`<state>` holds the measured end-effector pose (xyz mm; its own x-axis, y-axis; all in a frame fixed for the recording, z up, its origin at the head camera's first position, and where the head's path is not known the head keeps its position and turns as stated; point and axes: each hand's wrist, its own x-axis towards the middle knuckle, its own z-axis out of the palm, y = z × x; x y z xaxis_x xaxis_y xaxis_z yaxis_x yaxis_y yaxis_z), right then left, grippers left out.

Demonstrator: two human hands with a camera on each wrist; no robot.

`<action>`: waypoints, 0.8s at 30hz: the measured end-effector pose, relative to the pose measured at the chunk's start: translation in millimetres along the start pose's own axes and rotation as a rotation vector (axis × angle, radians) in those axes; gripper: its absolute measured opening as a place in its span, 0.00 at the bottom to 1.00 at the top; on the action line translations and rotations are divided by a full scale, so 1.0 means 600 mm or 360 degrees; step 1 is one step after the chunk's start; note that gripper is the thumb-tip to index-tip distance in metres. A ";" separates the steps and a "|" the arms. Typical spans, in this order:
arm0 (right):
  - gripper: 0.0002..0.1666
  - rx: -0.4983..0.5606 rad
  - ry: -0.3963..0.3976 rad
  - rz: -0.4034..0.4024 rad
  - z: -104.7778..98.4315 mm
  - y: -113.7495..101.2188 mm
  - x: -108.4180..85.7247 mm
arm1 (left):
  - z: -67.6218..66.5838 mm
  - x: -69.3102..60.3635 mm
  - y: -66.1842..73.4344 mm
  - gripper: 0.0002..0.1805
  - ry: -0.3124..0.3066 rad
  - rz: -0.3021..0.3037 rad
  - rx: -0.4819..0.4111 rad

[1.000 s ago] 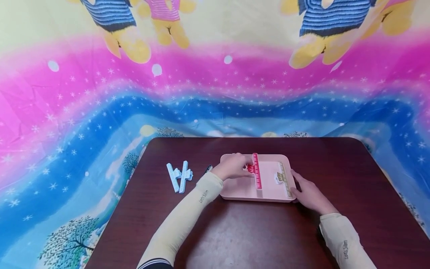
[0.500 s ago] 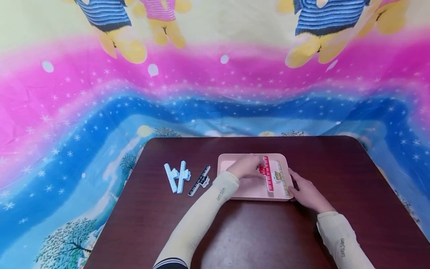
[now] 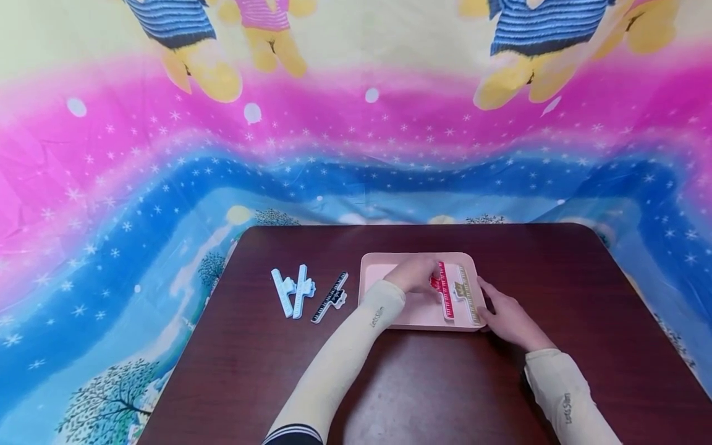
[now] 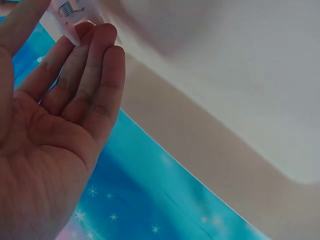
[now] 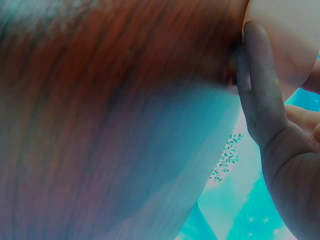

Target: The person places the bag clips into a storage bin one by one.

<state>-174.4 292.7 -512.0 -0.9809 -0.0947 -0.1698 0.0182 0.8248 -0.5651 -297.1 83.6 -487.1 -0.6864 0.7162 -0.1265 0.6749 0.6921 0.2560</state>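
Observation:
The left hand [image 3: 413, 275] reaches over the pink tray [image 3: 411, 326] and pinches the handle of a red piano-key clip [image 3: 447, 290], which lies lengthwise in the tray's right half. In the left wrist view, the clip's spring part [image 4: 69, 9] shows between the thumb and the fingertips of the left hand [image 4: 55, 120]. Just right of the red clip, a gold clip [image 3: 469, 296] lies along the tray's right wall. The right hand [image 3: 514, 318] grips the tray's right side, thumb at the near corner. The right wrist view shows straight fingers [image 5: 265, 80] against the tray's outer wall [image 5: 295, 45].
Left of the tray on the dark brown table [image 3: 233, 371] lie a black piano-key clip [image 3: 329, 298] and two light-blue clips [image 3: 282, 293], [image 3: 302, 292] close together. A patterned cloth [image 3: 356, 142] hangs behind the table.
The left hand has carried the red clip rightward and lowered it beside the gold clip. The black clip, mostly hidden behind the left arm before, now shows fully. The right hand has stayed on the tray.

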 end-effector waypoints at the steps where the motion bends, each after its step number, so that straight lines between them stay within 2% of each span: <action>1: 0.46 0.0004 -0.0004 0.0003 0.000 0.000 0.000 | 0.002 0.001 0.000 0.19 -0.0003 -0.0002 0.0012; 9: 0.45 -0.0004 0.0018 -0.0039 0.002 0.004 0.001 | 0.008 0.005 0.001 0.18 -0.0001 0.0002 0.0103; 17: 0.46 0.0032 -0.0001 -0.0007 0.005 0.002 0.002 | 0.011 0.003 0.003 0.19 -0.0034 -0.0029 0.0118; 24: 0.44 0.0018 0.0030 -0.0025 0.002 0.003 0.000 | 0.017 0.006 0.007 0.21 0.0014 -0.0021 0.0140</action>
<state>-174.1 293.6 -514.3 -0.9846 -0.0967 -0.1456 0.0051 0.8169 -0.5767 -294.1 89.8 -496.1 -0.6973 0.7064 -0.1210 0.6868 0.7069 0.1690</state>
